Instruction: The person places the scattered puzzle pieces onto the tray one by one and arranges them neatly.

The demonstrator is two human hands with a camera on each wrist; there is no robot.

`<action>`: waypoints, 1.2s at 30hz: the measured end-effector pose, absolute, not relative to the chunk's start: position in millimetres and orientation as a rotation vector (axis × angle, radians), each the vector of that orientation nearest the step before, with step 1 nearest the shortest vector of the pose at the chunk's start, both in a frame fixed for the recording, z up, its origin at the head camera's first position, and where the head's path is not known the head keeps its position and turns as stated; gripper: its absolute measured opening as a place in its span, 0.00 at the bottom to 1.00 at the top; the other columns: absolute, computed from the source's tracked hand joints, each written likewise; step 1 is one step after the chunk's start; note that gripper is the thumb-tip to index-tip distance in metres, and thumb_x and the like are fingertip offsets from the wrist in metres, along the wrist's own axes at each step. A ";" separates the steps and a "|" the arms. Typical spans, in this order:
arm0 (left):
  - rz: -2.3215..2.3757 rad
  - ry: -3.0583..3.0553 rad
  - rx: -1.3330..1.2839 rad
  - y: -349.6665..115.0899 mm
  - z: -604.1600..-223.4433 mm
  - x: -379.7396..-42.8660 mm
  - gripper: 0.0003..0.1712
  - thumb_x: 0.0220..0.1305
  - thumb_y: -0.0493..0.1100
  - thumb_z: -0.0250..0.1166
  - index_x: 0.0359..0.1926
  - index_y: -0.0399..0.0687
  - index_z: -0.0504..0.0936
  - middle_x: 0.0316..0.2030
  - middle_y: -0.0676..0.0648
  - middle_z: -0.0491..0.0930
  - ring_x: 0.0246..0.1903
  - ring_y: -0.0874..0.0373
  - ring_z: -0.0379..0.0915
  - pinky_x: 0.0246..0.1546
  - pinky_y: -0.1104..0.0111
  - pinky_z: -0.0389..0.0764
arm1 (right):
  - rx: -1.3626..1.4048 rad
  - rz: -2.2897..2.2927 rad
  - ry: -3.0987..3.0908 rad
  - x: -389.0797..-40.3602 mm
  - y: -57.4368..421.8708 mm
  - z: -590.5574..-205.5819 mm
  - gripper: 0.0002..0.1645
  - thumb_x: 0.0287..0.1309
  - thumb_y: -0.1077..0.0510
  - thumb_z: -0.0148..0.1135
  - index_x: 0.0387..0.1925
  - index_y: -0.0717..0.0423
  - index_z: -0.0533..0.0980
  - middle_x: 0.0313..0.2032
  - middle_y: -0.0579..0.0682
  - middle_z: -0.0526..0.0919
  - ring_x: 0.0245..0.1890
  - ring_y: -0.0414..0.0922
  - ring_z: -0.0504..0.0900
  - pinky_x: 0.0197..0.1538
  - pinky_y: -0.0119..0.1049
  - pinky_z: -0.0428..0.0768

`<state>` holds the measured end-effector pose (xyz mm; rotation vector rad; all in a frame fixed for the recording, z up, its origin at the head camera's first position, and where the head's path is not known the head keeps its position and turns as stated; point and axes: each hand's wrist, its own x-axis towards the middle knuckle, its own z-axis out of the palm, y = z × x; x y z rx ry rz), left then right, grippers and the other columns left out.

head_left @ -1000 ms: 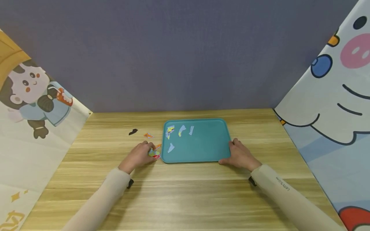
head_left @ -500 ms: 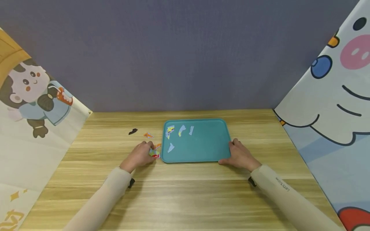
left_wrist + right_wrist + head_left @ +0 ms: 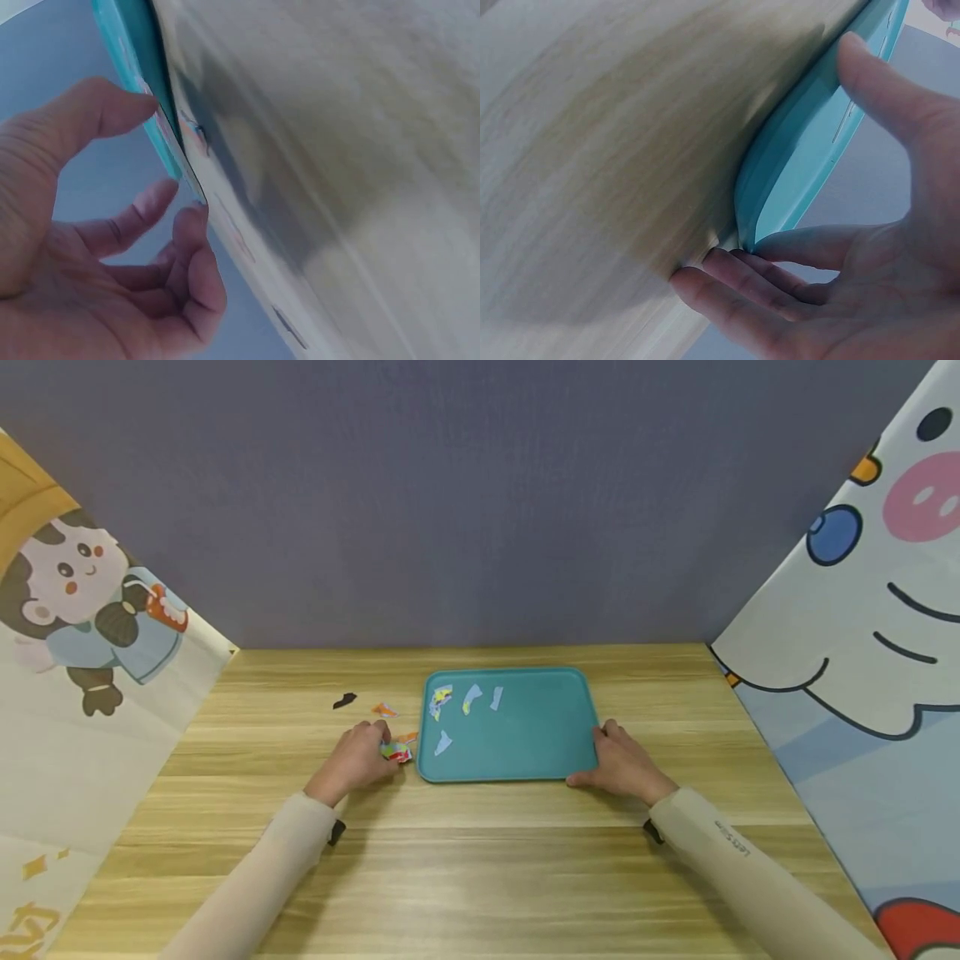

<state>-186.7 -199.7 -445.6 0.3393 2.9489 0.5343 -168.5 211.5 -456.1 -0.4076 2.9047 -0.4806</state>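
In the head view, the left hand [image 3: 354, 758] is pinching a multicoloured piece [image 3: 399, 753] just left of the teal tray [image 3: 525, 735]; the right hand [image 3: 628, 766] is holding the tray's near-right corner. Pale pieces [image 3: 443, 742] are lying on the tray's left half, leaving open room rightward. In the left wrist view, thumb and fingertips are spanning the piece; squeezing lightly should avoid bending it. In the right wrist view, fingers are steadying the raised rim just above the counter [image 3: 592, 135].
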 end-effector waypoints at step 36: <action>0.702 2.939 0.703 -150.2 -426.7 -202.2 0.19 0.44 0.43 0.72 0.39 0.43 0.80 0.39 0.46 0.76 0.38 0.53 0.70 0.42 0.60 0.73 | -0.401 -0.472 2.902 -166.4 210.8 -454.9 0.64 0.42 0.35 0.71 0.61 0.82 0.57 0.50 0.69 0.66 0.49 0.60 0.70 0.51 0.52 0.71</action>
